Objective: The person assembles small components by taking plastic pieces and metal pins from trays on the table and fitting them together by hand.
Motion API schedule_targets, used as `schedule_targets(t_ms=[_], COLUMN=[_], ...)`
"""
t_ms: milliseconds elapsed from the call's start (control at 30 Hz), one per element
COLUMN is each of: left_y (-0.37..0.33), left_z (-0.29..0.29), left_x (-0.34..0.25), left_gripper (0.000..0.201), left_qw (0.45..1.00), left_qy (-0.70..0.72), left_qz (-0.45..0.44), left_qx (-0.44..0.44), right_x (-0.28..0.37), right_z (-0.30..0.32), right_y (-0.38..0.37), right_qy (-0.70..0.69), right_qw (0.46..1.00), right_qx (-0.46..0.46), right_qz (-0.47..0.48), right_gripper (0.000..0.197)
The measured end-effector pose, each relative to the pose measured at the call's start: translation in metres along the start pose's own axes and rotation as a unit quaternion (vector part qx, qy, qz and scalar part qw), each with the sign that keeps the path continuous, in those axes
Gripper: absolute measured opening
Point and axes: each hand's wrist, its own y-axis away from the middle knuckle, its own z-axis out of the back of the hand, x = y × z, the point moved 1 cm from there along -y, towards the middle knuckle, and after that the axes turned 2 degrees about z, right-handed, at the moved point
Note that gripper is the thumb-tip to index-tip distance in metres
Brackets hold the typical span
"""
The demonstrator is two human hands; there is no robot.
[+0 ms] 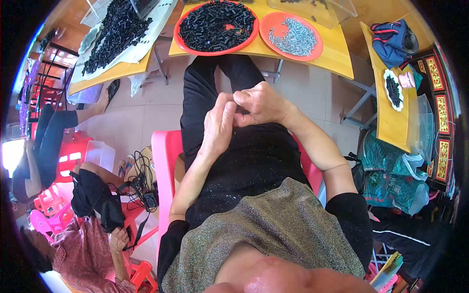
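My left hand (218, 123) and my right hand (263, 103) meet over my lap, fingertips pressed together. Both are closed, and a small dark bit shows between them; its kind is hidden by the fingers. Beyond my knees, on the yellow table (332, 53), stands a round red tray (182, 48) heaped with small black plastic pieces (215, 24). A few red bits lie among them. Right of it is an orange plate (267, 25) holding many small silver screw-like pieces (298, 39).
At the far left, a white sheet (115, 57) carries another heap of black pieces (115, 34). On the right-hand table are a blue bag (391, 44) and a white dish of black pieces (393, 90). Two people sit at left, near tangled black cables (141, 178). Green bags (391, 171) stand right.
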Motion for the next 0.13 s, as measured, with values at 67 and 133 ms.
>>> schedule_targets(t_ms=[67, 133], left_y=[-0.0001, -0.0013], left_z=[-0.0029, -0.0067], left_x=[-0.0007, -0.0016], left_gripper=[0.042, 0.047], left_qw=[0.999, 0.995], left_qy=[0.015, 0.027], left_qz=[-0.030, -0.079], left_qx=[-0.019, -0.046], right_x=[0.0004, 0.0008], right_z=[-0.0034, -0.0039], right_y=[0.0000, 0.0003], right_qy=[0.003, 0.019], right_qw=[1.000, 0.999], right_qx=[0.004, 0.022], right_qz=[0.005, 0.014], right_gripper=[0.036, 0.036])
